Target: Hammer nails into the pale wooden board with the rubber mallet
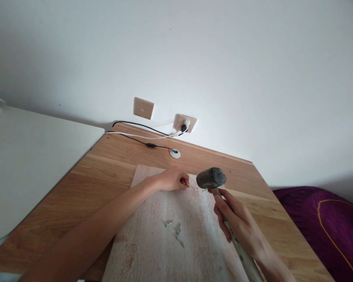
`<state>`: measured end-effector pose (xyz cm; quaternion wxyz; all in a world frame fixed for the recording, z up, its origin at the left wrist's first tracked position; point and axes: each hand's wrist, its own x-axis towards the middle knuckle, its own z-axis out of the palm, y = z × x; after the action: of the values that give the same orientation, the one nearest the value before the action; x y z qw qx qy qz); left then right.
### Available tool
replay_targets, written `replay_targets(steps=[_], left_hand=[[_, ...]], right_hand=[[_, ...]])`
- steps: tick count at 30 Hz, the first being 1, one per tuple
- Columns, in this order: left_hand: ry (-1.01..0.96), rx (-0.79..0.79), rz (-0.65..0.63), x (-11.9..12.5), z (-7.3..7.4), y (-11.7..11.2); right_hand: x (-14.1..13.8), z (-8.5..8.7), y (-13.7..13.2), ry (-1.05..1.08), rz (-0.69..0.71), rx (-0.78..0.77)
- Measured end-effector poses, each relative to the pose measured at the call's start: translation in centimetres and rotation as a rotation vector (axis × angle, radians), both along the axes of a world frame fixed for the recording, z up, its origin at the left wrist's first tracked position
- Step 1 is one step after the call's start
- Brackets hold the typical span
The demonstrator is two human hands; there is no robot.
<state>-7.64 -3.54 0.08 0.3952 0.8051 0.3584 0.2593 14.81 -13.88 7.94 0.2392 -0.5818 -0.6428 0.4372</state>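
Observation:
My right hand (235,213) is wrapped round the wooden handle of a rubber mallet (211,178), whose dark head is raised over the far part of a pale wooden board (147,243). Near the board's far edge, my left hand (173,179) has its fingertips pinched on a small nail (188,186), mostly hidden by the fingers. Just right of those fingertips, a few thin metal pieces (196,189) show at the board, partly behind the mallet. Several loose short nails (179,231) lie on the middle of the board.
The board lies on a wooden desk (100,184) against a white wall. Black and white cables (141,136) run along the back to a wall socket (180,122), near a cable grommet (174,153). A white surface (41,156) stands left; purple fabric (320,219) lies right.

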Motion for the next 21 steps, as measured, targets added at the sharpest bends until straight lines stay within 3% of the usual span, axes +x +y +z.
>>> replay_targets(steps=[7,21], left_hand=[[-0.026,-0.013,-0.019,-0.1,0.4,-0.3],[0.02,0.018,-0.005,-0.1,0.2,-0.1]], right_hand=[[-0.1,-1.2,-0.4,-0.095,0.106,-0.075],[0.2,-1.7,-0.3,-0.035,0.042,-0.038]])
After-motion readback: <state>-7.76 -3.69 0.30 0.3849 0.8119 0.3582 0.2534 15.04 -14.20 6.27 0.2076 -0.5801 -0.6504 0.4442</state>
